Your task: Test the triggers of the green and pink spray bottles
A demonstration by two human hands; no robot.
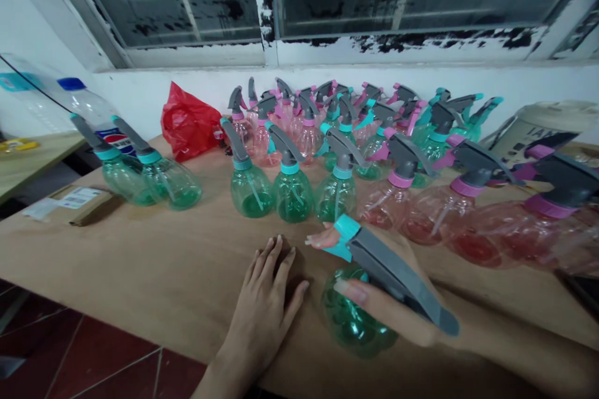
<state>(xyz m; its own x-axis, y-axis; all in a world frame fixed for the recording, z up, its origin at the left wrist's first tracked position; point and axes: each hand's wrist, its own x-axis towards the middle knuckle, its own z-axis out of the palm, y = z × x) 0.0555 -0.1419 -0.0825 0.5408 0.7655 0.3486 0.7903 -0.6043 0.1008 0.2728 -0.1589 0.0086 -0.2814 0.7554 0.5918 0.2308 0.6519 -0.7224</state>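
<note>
My right hand [393, 299] grips a green spray bottle [353, 318] with a grey and teal trigger head [397, 271], held just above the near edge of the brown table [140, 255]. My thumb lies across the bottle and a finger reaches past the teal nozzle. My left hand [266, 305] rests flat on the table with fingers spread, just left of the bottle, holding nothing.
Several green spray bottles [292, 190] and pink ones [449, 212] stand in rows toward the wall. Two green bottles [154, 177] stand apart at the left. A red plastic bag [187, 121], a large clear bottle [88, 106] and a cardboard box [79, 202] lie at the left.
</note>
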